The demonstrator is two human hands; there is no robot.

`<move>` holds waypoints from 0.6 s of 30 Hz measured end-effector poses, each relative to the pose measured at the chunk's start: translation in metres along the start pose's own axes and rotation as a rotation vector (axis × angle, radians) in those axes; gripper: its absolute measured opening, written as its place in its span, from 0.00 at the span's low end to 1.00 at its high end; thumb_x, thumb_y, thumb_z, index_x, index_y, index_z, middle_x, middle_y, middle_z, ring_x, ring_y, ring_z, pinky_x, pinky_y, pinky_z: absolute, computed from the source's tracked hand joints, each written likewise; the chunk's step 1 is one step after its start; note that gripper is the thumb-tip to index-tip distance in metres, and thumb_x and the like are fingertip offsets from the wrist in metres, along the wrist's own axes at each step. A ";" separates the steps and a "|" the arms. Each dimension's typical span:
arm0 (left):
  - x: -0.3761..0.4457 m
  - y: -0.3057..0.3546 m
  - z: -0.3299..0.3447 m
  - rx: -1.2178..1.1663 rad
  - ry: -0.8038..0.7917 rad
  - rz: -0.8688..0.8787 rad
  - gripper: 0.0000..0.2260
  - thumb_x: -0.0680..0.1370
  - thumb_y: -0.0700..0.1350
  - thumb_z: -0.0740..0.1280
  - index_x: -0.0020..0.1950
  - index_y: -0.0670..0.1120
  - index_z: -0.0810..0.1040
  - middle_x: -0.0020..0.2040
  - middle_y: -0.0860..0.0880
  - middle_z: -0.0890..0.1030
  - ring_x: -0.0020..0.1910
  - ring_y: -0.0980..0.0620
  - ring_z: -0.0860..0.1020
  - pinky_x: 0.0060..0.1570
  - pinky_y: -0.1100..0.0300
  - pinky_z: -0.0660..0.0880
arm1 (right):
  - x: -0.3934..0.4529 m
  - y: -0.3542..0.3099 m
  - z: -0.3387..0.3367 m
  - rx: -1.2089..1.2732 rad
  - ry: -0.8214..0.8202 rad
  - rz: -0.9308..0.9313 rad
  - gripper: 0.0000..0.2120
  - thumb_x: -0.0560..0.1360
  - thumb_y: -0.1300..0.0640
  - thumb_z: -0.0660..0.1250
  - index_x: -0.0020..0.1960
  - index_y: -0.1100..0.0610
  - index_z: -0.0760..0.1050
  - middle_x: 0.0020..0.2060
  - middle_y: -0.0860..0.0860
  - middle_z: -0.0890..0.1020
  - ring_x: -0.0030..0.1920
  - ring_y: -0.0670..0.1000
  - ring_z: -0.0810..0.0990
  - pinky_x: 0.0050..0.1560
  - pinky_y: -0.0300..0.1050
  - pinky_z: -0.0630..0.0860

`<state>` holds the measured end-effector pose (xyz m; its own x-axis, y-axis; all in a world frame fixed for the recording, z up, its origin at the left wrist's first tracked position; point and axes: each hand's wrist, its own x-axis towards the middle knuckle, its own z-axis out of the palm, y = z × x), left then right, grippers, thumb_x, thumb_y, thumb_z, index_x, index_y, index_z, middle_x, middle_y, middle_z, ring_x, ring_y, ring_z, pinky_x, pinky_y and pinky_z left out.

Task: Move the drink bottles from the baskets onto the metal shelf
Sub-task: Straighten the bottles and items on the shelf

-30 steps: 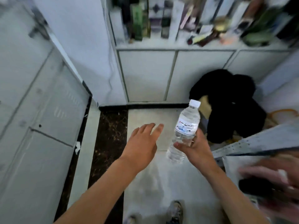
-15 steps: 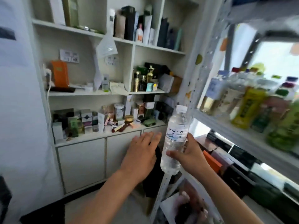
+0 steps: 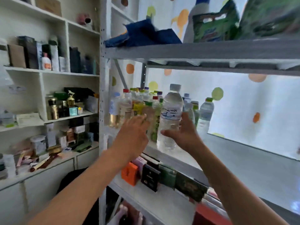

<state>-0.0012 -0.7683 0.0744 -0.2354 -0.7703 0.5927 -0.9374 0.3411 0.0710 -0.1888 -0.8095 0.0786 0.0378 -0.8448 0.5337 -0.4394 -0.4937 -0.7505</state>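
Head view: water bottle [image 3: 170,117] clamped low in right hand [image 3: 183,135], centre frame, at the metal shelf [image 3: 243,153] edge.
Clear, full-looking, likely weighty, thin-walled and slick; a mid-body grip suits it. Left hand [image 3: 133,137] spread, empty, near shelved bottles [image 3: 133,106]. Half a second earlier, the bottle was short of the shelf.

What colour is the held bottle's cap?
White, on the clear plastic water bottle; head view.

You see the metal shelf [image 3: 243,153] filling the frame's right half, bottles [image 3: 129,108] crowded at its left end, a water bottle [image 3: 170,117] before them at centre, a cupboard [image 3: 48,73] at far left.
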 end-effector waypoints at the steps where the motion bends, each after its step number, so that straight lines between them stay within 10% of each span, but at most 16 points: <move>1: 0.009 0.015 0.003 -0.011 0.004 0.014 0.25 0.80 0.44 0.59 0.77 0.49 0.57 0.78 0.48 0.56 0.76 0.49 0.54 0.74 0.53 0.52 | 0.003 0.005 -0.018 -0.032 0.025 -0.008 0.38 0.60 0.55 0.82 0.65 0.52 0.68 0.56 0.49 0.81 0.55 0.52 0.80 0.58 0.58 0.77; 18: 0.078 0.123 0.080 -0.032 0.012 0.100 0.26 0.81 0.47 0.58 0.78 0.53 0.54 0.78 0.52 0.55 0.77 0.52 0.52 0.74 0.56 0.54 | 0.075 0.149 -0.126 -0.226 0.205 0.189 0.32 0.69 0.59 0.78 0.64 0.61 0.62 0.59 0.58 0.79 0.59 0.61 0.78 0.52 0.48 0.73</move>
<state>-0.1557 -0.8296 0.0652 -0.3239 -0.7250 0.6079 -0.9005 0.4332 0.0368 -0.3647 -0.9207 0.0557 -0.2338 -0.8470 0.4775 -0.6094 -0.2550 -0.7507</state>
